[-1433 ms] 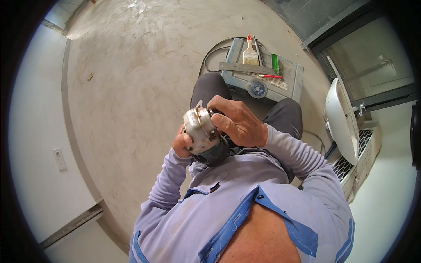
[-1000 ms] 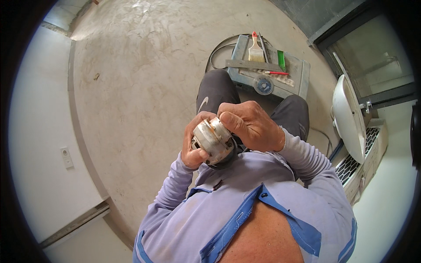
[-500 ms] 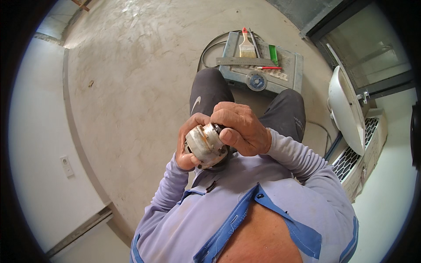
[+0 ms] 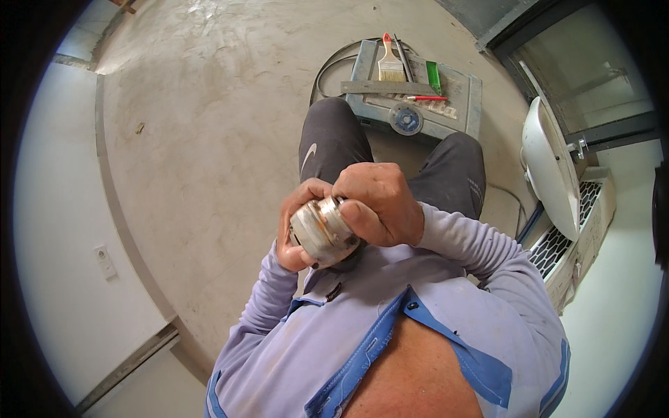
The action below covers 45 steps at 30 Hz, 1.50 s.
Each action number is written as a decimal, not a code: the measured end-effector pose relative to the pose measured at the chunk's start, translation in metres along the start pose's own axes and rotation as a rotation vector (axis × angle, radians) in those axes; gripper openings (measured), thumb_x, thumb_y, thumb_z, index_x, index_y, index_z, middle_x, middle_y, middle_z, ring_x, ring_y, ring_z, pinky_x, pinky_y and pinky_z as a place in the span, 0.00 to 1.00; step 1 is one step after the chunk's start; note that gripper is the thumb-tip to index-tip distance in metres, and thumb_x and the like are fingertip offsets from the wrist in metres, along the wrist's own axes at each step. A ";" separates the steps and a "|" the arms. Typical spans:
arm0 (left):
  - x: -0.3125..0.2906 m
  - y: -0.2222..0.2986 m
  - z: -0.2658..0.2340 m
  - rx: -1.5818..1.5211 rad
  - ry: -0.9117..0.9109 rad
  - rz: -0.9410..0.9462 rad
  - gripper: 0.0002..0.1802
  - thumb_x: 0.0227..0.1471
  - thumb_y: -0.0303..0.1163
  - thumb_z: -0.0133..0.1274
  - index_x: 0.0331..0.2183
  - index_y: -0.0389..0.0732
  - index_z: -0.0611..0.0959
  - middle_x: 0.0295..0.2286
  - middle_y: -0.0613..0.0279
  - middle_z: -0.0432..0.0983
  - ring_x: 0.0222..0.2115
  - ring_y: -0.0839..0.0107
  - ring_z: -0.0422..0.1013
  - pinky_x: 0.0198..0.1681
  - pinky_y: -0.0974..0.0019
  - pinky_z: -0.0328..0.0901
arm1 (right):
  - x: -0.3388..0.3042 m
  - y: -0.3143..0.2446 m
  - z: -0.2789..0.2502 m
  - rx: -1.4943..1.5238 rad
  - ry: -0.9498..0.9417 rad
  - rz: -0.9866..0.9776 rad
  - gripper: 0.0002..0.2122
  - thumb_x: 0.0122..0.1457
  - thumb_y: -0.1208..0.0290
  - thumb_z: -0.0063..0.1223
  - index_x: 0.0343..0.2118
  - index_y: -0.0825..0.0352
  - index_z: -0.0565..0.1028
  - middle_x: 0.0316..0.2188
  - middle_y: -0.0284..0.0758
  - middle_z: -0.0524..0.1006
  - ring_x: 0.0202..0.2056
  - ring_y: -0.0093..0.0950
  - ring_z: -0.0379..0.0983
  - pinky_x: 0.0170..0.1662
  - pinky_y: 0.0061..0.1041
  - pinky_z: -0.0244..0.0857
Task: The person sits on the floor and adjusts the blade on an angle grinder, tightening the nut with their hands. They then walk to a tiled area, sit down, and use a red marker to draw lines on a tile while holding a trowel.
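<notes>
Close in front of my chest is what looks like an angle grinder (image 4: 317,235), its worn silver metal gear head facing up. My left hand (image 4: 291,224) wraps round the head from the left, fingers behind it and thumb side low. Over the collar at the head's upper right, my right hand (image 4: 383,202) is closed, with curled fingers and the thumb pressed against it. Whatever small part sits under those fingers is hidden. The rest of the tool's body is mostly out of sight against my shirt.
Beyond my knees lies a dusty blue-green tool case (image 4: 453,115). On it are a paintbrush (image 4: 391,66), a metal ruler (image 4: 383,87), a red pencil (image 4: 428,98), a green piece (image 4: 433,75) and a round disc (image 4: 405,119). A white basin (image 4: 547,164) stands on the right.
My hands and the grinder have shifted slightly left in the picture. My right hand has turned a little over the collar, and the dark part seen there before is now covered.
</notes>
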<state>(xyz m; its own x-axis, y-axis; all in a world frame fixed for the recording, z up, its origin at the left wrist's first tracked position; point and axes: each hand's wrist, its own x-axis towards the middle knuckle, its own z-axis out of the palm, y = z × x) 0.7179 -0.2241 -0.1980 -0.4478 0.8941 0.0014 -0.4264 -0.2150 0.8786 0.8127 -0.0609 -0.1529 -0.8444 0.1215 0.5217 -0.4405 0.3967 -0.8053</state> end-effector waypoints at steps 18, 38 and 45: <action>0.012 0.001 -0.007 -0.111 -0.011 -0.051 0.47 0.22 0.58 0.69 0.39 0.33 0.72 0.31 0.63 0.75 0.30 0.76 0.73 0.35 0.75 0.67 | 0.013 -0.007 -0.020 0.016 -0.211 0.148 0.19 0.64 0.57 0.40 0.25 0.71 0.68 0.18 0.42 0.66 0.19 0.38 0.65 0.23 0.34 0.56; 0.019 -0.001 -0.012 -0.247 -0.018 -0.033 0.47 0.23 0.56 0.67 0.42 0.33 0.71 0.32 0.59 0.75 0.33 0.72 0.74 0.38 0.71 0.70 | 0.014 0.010 -0.021 0.216 -0.207 0.207 0.17 0.62 0.56 0.49 0.40 0.69 0.70 0.17 0.37 0.69 0.18 0.31 0.66 0.24 0.28 0.60; 0.021 -0.004 -0.019 -0.247 -0.021 -0.036 0.47 0.23 0.55 0.66 0.42 0.34 0.72 0.34 0.61 0.75 0.32 0.74 0.74 0.36 0.72 0.70 | 0.022 0.016 -0.028 0.015 -0.270 -0.040 0.18 0.61 0.59 0.52 0.44 0.72 0.70 0.27 0.41 0.74 0.25 0.37 0.73 0.29 0.31 0.64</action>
<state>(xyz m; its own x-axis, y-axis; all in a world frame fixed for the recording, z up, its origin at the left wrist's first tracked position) 0.6956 -0.2120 -0.2106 -0.4139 0.9102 -0.0157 -0.6218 -0.2701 0.7351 0.7951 -0.0265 -0.1463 -0.8762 -0.1415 0.4607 -0.4777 0.3824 -0.7909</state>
